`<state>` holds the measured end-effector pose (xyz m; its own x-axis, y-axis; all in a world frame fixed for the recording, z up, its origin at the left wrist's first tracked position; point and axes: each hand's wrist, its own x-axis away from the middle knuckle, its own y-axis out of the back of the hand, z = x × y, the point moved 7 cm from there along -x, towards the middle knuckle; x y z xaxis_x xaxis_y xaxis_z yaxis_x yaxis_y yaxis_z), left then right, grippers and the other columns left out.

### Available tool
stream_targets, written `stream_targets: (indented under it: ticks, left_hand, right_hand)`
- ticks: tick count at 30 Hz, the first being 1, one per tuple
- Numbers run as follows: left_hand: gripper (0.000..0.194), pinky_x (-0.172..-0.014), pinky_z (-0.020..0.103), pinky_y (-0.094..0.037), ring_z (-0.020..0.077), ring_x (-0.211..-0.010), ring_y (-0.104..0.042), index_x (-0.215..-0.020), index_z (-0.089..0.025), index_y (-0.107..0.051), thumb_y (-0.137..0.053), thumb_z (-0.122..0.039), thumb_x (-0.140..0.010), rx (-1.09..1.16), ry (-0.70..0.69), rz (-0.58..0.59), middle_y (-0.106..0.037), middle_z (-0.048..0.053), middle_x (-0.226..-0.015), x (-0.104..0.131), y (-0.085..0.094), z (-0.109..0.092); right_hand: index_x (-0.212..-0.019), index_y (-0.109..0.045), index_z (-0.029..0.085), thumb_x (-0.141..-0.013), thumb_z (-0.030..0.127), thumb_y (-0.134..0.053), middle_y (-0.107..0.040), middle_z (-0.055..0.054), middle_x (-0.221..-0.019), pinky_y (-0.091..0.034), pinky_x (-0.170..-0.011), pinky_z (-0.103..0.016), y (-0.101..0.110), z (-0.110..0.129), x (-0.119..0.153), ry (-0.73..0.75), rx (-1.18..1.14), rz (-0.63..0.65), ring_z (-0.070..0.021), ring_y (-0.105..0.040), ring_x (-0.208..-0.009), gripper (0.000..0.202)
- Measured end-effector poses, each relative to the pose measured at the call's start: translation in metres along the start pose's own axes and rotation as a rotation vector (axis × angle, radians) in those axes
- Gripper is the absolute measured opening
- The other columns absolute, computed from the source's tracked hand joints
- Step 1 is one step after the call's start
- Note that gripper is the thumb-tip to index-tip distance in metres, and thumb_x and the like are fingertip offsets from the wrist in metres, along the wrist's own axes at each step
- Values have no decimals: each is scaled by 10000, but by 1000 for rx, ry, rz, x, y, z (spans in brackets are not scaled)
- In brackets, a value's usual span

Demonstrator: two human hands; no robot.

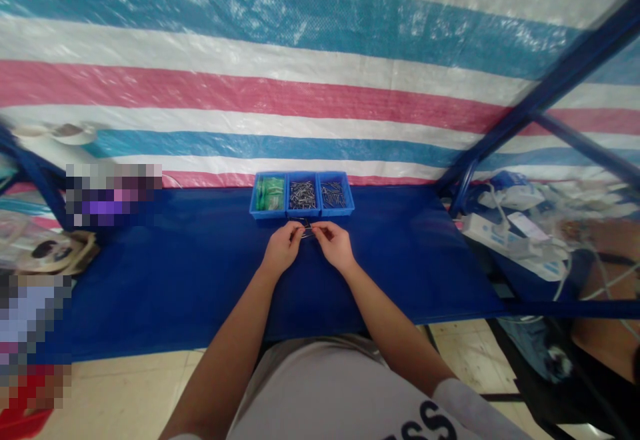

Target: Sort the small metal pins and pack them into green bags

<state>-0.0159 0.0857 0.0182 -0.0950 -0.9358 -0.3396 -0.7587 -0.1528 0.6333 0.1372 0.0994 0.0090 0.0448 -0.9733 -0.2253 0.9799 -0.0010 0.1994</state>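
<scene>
My left hand and my right hand meet just above the blue table, fingertips pinched close together. Between them is a thin, dark metal piece, too small to make out its exact kind. Right behind my fingers stand three joined blue bins. The left bin holds green packets. Many small shiny metal parts fill the middle one. In the right bin lie thin metal pins or screws.
The blue tabletop has a striped plastic sheet behind it. Blue metal frame bars rise at the right. White power strips with cables lie on the right side. Clutter and blurred-out patches are at the left. A person's leg shows at far right.
</scene>
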Motion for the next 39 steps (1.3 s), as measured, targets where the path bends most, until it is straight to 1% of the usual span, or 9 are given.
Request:
stream_targets:
  ticks: [4,10,13,20,26,28,31,33,39]
  left_hand:
    - [249,-648,262,-445,140,-654,-583,-869,-193,-604,-417,-336,-950,-22,18,25,-637,13,-737,0,0,0]
    - [205,-603,230,-434,111,-606,-568,-991,-204,-620,-502,-353,-914,65,2,-17,-626,-18,-700,2,2,-2]
    - [194,-589,222,-428,107,-608,-568,-962,-205,-632,-501,-340,-913,79,-1,-25,-628,-21,-697,2,1,-1]
    - [204,-667,252,-452,134,-698,-601,-916,-205,-634,-469,-323,-930,46,-2,4,-671,5,-790,0,0,-1]
    - [247,-680,262,-450,144,-690,-598,-893,-202,-625,-426,-339,-945,21,16,46,-662,11,-779,0,-1,-1]
    - [238,-665,254,-447,134,-666,-589,-923,-203,-628,-441,-350,-937,44,29,35,-656,5,-771,1,0,-1]
    - [216,-615,235,-439,116,-579,-547,-989,-209,-627,-506,-365,-903,89,59,-1,-594,-31,-657,1,1,1]
    - [207,-595,228,-433,109,-545,-523,-993,-210,-630,-527,-356,-888,113,62,-16,-552,-48,-602,1,1,2]
    - [206,-610,226,-437,111,-591,-543,-920,-204,-646,-508,-356,-900,138,35,-13,-613,-26,-675,1,-1,3]
  right_hand:
    - [-910,-727,204,-832,334,-616,-745,-58,-888,-568,-701,-313,-1,-1,0,-11,-12,7,-187,-684,-733,187]
    - [-932,-726,201,-831,360,-616,-747,-52,-847,-569,-647,-294,-1,-8,-1,-40,-35,-4,-181,-681,-710,218]
    - [-933,-728,204,-831,359,-618,-749,-53,-856,-573,-651,-298,-1,-7,0,-39,-34,2,-182,-683,-709,216]
    - [-933,-730,212,-835,349,-614,-750,-56,-889,-577,-692,-312,0,-3,0,-17,-2,2,-190,-687,-740,205]
    - [-938,-732,213,-841,352,-612,-746,-58,-887,-574,-713,-319,-1,-3,1,6,20,8,-193,-686,-754,208]
    - [-941,-732,213,-842,351,-610,-745,-61,-898,-572,-729,-324,-1,-4,1,13,24,5,-195,-686,-769,208]
    - [-932,-731,214,-844,354,-606,-745,-60,-898,-574,-736,-328,-1,-5,0,8,32,-3,-197,-690,-776,207]
    - [-925,-731,212,-843,357,-606,-746,-60,-897,-578,-730,-325,0,-6,0,-3,24,-9,-196,-694,-773,209]
    - [-919,-731,213,-830,350,-618,-749,-59,-889,-585,-697,-318,0,-4,1,-31,-3,-5,-190,-692,-736,198]
